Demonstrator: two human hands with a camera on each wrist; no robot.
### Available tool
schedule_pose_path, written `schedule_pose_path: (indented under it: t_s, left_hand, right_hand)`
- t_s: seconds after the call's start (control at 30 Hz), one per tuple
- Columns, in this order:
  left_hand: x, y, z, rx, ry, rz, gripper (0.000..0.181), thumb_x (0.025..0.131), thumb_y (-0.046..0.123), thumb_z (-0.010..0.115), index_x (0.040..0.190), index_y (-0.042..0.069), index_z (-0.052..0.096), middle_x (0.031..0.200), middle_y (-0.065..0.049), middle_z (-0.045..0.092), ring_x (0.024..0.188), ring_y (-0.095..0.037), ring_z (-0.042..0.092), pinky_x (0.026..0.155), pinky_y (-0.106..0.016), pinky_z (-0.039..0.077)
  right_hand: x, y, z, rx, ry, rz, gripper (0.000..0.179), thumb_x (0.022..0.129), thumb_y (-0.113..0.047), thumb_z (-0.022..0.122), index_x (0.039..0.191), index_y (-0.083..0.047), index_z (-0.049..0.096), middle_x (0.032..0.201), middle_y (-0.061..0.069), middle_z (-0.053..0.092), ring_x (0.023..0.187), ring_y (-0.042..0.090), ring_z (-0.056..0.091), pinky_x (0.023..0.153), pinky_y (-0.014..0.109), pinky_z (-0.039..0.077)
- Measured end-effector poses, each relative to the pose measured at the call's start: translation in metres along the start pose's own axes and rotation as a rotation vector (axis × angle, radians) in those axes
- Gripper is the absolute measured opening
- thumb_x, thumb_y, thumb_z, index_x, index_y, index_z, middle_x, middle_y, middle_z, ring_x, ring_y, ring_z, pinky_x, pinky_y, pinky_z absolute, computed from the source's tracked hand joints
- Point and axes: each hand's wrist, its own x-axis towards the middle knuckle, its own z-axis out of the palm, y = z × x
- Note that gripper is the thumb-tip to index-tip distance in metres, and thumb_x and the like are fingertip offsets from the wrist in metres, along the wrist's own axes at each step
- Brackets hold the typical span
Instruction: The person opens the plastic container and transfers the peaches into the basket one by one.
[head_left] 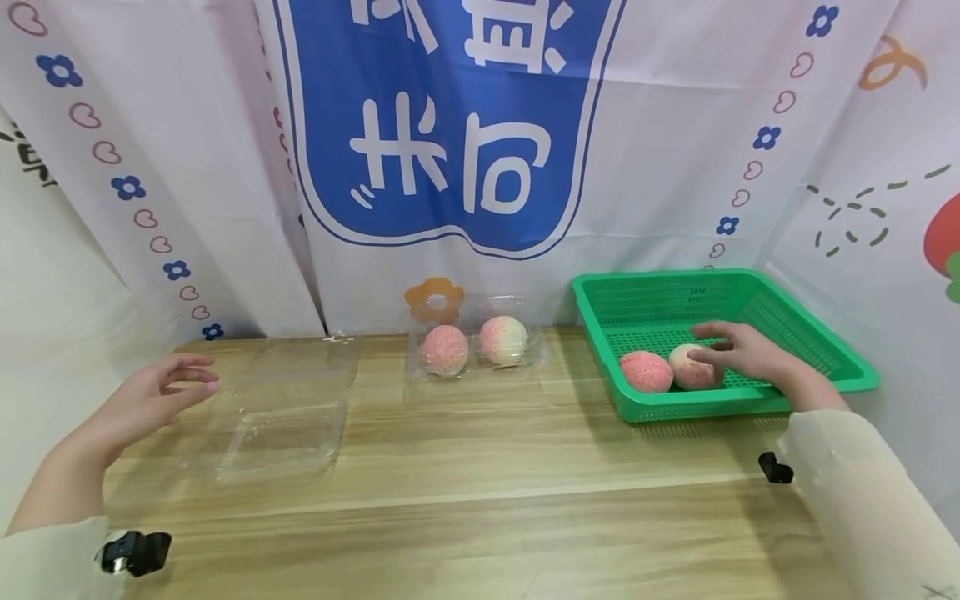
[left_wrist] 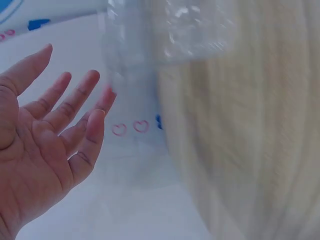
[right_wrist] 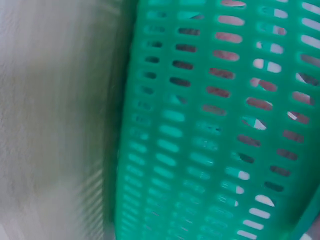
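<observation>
Pale ball (head_left: 681,375) is crowded by pink ball (head_left: 643,373) and green basket (head_left: 675,408), overhung by parted right hand (head_left: 742,350); left hand (head_left: 150,398) is held wide.

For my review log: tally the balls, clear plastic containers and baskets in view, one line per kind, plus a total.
Balls: 4
Clear plastic containers: 2
Green basket: 1
Total: 7

From my remote post I log large white Chinese characters (head_left: 471,162), turned sideways on the blue panel (head_left: 455,108) of the cloth backdrop (head_left: 660,150), upper ones cropped, one part resembling 可, wording uncertain, plus black lettering (head_left: 32,160) on the left-hand cloth (head_left: 45,250), clipped, illegible.
</observation>
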Motion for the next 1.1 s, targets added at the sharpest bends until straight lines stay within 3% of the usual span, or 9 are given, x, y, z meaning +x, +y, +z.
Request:
schedule_pose_path:
  t_s: [0.07, 0.13, 0.37, 0.47, 0.53, 0.6, 0.63, 0.93, 1.1]
  left_hand:
    - [0.001, 0.01, 0.0, 0.002, 0.01, 0.019, 0.063, 0.104, 0.033, 0.052, 0.148, -0.006, 0.029, 0.132, -0.017, 0.058, 0.094, 0.016, 0.05, 0.073, -0.028, 0.054]
    - [0.002, 0.021, 0.001, 0.0, 0.024, 0.044, 0.063, 0.104, 0.032, 0.051, 0.149, -0.005, 0.027, 0.141, -0.03, 0.047, 0.098, 0.012, 0.051, 0.073, -0.024, 0.053]
    - [0.004, 0.059, 0.01, -0.018, 0.083, 0.121, 0.057, 0.103, 0.032, 0.053, 0.148, 0.003, 0.034, 0.139, -0.022, 0.051, 0.1, 0.017, 0.051, 0.075, -0.016, 0.05]
    - [0.004, 0.076, 0.016, -0.047, 0.07, 0.137, 0.059, 0.103, 0.036, 0.052, 0.15, 0.007, 0.033, 0.143, -0.02, 0.05, 0.114, -0.005, 0.059, 0.078, -0.014, 0.049]
    - [0.005, 0.087, 0.021, -0.083, 0.053, 0.147, 0.059, 0.103, 0.037, 0.052, 0.151, 0.009, 0.032, 0.144, -0.018, 0.048, 0.125, -0.026, 0.056, 0.08, -0.012, 0.048]
    - [0.007, 0.096, 0.028, -0.131, 0.038, 0.158, 0.059, 0.103, 0.037, 0.051, 0.152, 0.01, 0.031, 0.145, -0.017, 0.048, 0.129, -0.037, 0.052, 0.082, -0.013, 0.048]
    - [0.008, 0.1, 0.031, -0.159, 0.029, 0.166, 0.059, 0.104, 0.035, 0.051, 0.152, 0.009, 0.03, 0.146, -0.018, 0.047, 0.13, -0.042, 0.05, 0.083, -0.014, 0.049]
    - [0.023, 0.125, 0.062, -0.282, 0.053, 0.171, 0.06, 0.104, 0.032, 0.053, 0.151, 0.004, 0.03, 0.147, -0.022, 0.046, 0.132, -0.041, 0.049, 0.092, -0.024, 0.05]
    - [0.036, 0.136, 0.078, -0.33, 0.085, 0.148, 0.06, 0.103, 0.034, 0.054, 0.15, 0.004, 0.033, 0.148, -0.022, 0.047, 0.133, -0.042, 0.048, 0.096, -0.039, 0.05]
  right_hand:
    - [-0.001, -0.005, -0.002, 0.021, 0.03, 0.009, 0.063, 0.103, -0.034, 0.054, 0.148, 0.006, 0.035, 0.149, 0.035, 0.037, 0.131, 0.059, 0.04, 0.099, 0.068, 0.042]
    - [-0.002, -0.011, -0.004, 0.037, 0.071, 0.014, 0.065, 0.103, -0.036, 0.054, 0.15, 0.004, 0.032, 0.152, 0.033, 0.034, 0.134, 0.058, 0.037, 0.1, 0.07, 0.038]
    - [-0.002, -0.04, -0.009, 0.111, 0.239, -0.005, 0.068, 0.101, -0.04, 0.054, 0.155, -0.007, 0.028, 0.159, 0.026, 0.029, 0.141, 0.052, 0.031, 0.105, 0.072, 0.03]
    - [-0.003, -0.055, -0.008, 0.157, 0.303, -0.031, 0.069, 0.101, -0.039, 0.055, 0.157, -0.011, 0.026, 0.161, 0.022, 0.027, 0.143, 0.05, 0.03, 0.105, 0.073, 0.03]
    - [-0.003, -0.065, -0.007, 0.189, 0.337, -0.063, 0.068, 0.101, -0.037, 0.056, 0.157, -0.012, 0.026, 0.162, 0.02, 0.027, 0.143, 0.05, 0.031, 0.105, 0.073, 0.03]
    - [-0.003, -0.075, -0.005, 0.219, 0.36, -0.095, 0.067, 0.102, -0.034, 0.056, 0.157, -0.012, 0.026, 0.162, 0.019, 0.028, 0.143, 0.049, 0.031, 0.105, 0.072, 0.031]
    - [-0.002, -0.08, -0.004, 0.231, 0.367, -0.115, 0.066, 0.102, -0.032, 0.056, 0.157, -0.011, 0.026, 0.162, 0.019, 0.028, 0.143, 0.049, 0.031, 0.105, 0.071, 0.031]
    - [0.01, -0.122, 0.012, 0.347, 0.348, -0.197, 0.066, 0.101, -0.03, 0.059, 0.157, -0.017, 0.026, 0.163, 0.01, 0.029, 0.146, 0.038, 0.033, 0.111, 0.059, 0.037]
    - [0.021, -0.141, 0.029, 0.428, 0.317, -0.213, 0.07, 0.099, -0.03, 0.061, 0.158, -0.019, 0.024, 0.165, 0.006, 0.025, 0.148, 0.036, 0.03, 0.115, 0.057, 0.032]
